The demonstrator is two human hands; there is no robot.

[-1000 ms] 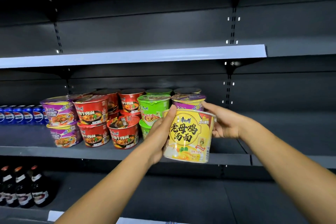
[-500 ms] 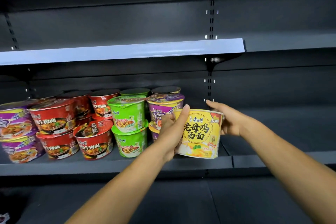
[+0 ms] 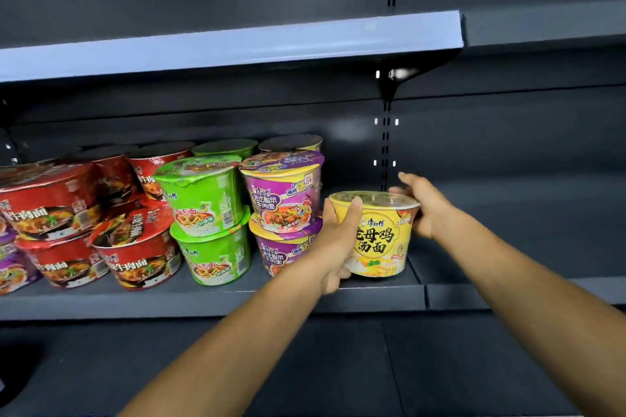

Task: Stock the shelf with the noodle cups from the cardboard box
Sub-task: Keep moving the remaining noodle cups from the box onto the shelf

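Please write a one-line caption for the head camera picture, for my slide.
Both hands, left and right, set a yellow cup on the shelf beside purple cups.

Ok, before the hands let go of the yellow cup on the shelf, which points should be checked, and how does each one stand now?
1. Yellow noodle cup upright, label facing out: ok.
2. Cup base fully seated on the shelf: cannot tell; the left hand covers its lower left edge.
3. Hold on both sides: ok; the right hand grips the rim on the far side.
4. Place in the row: ok; it stands just right of the purple noodle cup stack.
5. Gap to the purple stack: cannot tell; the left hand sits between them.
6. Shelf space to the right for more cups: ok, bare there.
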